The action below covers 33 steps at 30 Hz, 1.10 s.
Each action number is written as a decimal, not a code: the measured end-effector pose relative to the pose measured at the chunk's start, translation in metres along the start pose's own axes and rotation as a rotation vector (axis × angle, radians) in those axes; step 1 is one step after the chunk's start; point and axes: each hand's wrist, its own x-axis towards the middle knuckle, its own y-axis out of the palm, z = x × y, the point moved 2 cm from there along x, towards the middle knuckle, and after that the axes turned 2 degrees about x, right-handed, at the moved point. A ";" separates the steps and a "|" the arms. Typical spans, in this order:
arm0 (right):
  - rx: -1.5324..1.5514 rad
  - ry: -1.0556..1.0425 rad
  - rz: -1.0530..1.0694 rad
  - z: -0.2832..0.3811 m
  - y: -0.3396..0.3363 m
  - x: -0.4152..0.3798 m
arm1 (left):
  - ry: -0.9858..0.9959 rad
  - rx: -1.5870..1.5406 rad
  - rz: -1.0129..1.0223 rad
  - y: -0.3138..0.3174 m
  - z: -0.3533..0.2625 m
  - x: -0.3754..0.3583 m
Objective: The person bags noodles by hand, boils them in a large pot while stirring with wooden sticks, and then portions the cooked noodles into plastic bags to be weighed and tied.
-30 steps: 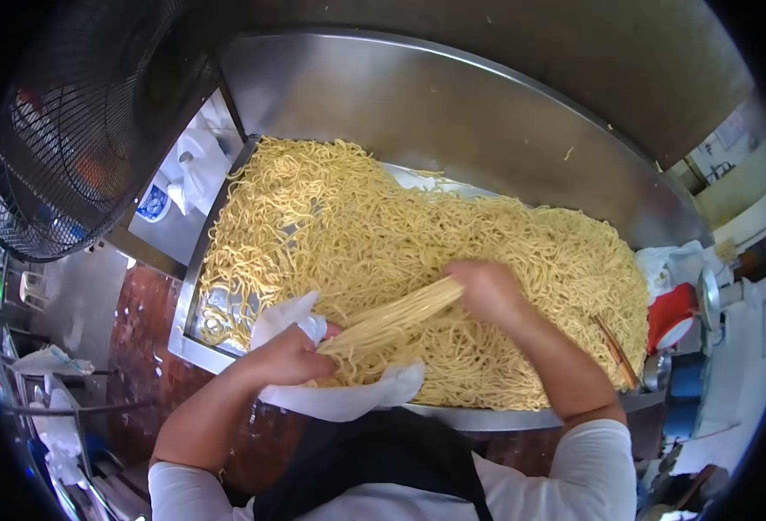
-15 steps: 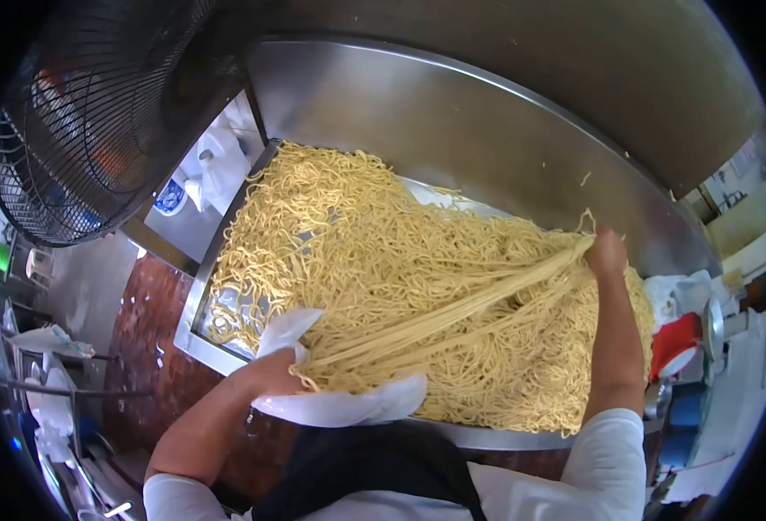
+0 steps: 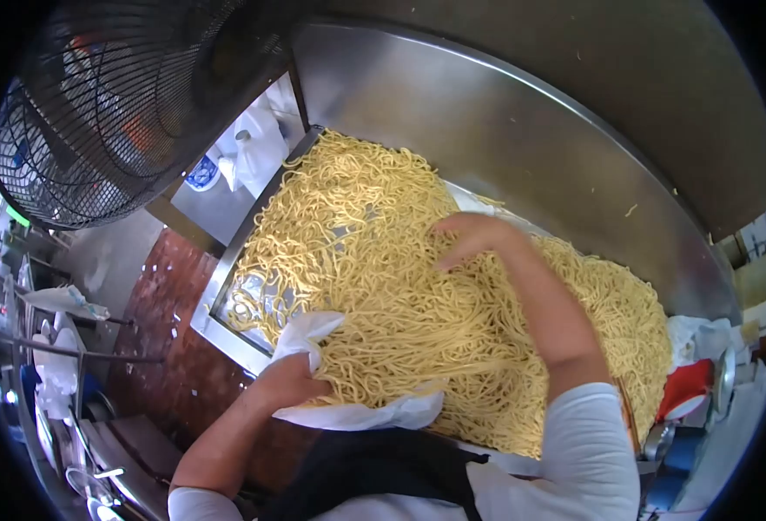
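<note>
A shiny steel tray (image 3: pixel 227 286) is heaped with tangled yellow noodles (image 3: pixel 400 286). At seven o'clock, a crinkled white plastic bag (image 3: pixel 357 415) is gripped by the left hand (image 3: pixel 286 382). At twelve o'clock, the right hand (image 3: pixel 474 239) is spread over the strands.

A steel tray (image 3: pixel 227 286) carries yellow noodles (image 3: pixel 452 321) and, seemingly, a white bag (image 3: pixel 357 415).

noodles (image 3: pixel 400 286) fill tray (image 3: pixel 227 286), fan (image 3: pixel 114 95) looms left

Left hand (image 3: pixel 286 382) fingertips buried under noodles (image 3: pixel 418 286) and bag (image 3: pixel 348 412)
</note>
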 end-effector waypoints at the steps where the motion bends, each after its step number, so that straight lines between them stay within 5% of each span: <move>1: 0.152 0.001 0.076 0.021 0.021 0.025 | 0.032 -0.010 -0.021 0.000 -0.003 -0.002; 5: 0.225 -0.102 0.264 0.076 0.082 0.030 | 0.059 0.062 -0.133 0.001 -0.006 -0.011; 7: 0.046 -0.225 0.335 0.092 0.091 -0.010 | 0.557 -0.142 -0.400 -0.001 -0.017 -0.022; 9: -0.132 -0.219 0.335 0.095 0.116 -0.039 | 0.462 -0.293 -0.363 -0.002 -0.016 -0.027; 12: 0.053 -0.172 0.202 0.100 0.154 -0.063 | 0.340 -0.674 -0.282 -0.022 -0.044 -0.024; 13: 0.331 -0.346 0.015 0.113 0.161 -0.067 | 0.295 -0.915 -0.221 -0.032 -0.062 -0.021; 14: 0.611 -0.515 -0.179 0.127 0.165 -0.069 | 0.415 -0.933 -0.233 -0.047 -0.081 -0.018; 16: 0.687 -0.716 -0.282 0.196 0.137 -0.073 | 0.610 -0.921 -0.253 -0.077 -0.129 -0.024; 18: 0.660 -0.480 -0.171 0.239 0.133 -0.048 | 0.694 -0.878 -0.250 -0.094 -0.157 -0.047; 21: 1.062 -0.532 -0.018 0.272 0.164 -0.022 | 0.785 -0.872 -0.293 -0.105 -0.146 -0.053; 23: 0.915 -0.772 -0.371 0.280 0.220 0.045 | 0.644 -0.773 -0.176 -0.092 -0.122 -0.027; 27: 0.594 -0.720 -0.678 0.219 0.174 -0.062 | 0.561 -0.403 -0.158 -0.043 -0.080 0.030; 28: 0.102 -0.443 -0.242 0.190 0.160 -0.072 | 0.580 -0.373 -0.144 -0.031 -0.074 0.040; 29: 0.403 -0.206 -0.264 0.150 0.140 -0.110 | 0.599 -0.340 -0.128 -0.022 -0.072 0.045; 30: 0.627 -0.180 -0.531 0.104 0.147 -0.131 | 0.599 -0.347 -0.110 -0.014 -0.077 0.045; 31: 0.471 -0.113 -0.780 0.067 0.142 -0.169 | 0.565 -0.020 0.048 0.001 -0.090 0.044; 32: 0.347 0.078 -0.843 0.032 0.150 -0.198 | 0.524 0.310 0.203 0.017 -0.100 0.044; 33: 0.274 0.228 -0.834 0.009 0.163 -0.226 | 0.529 0.313 0.217 0.039 -0.101 0.051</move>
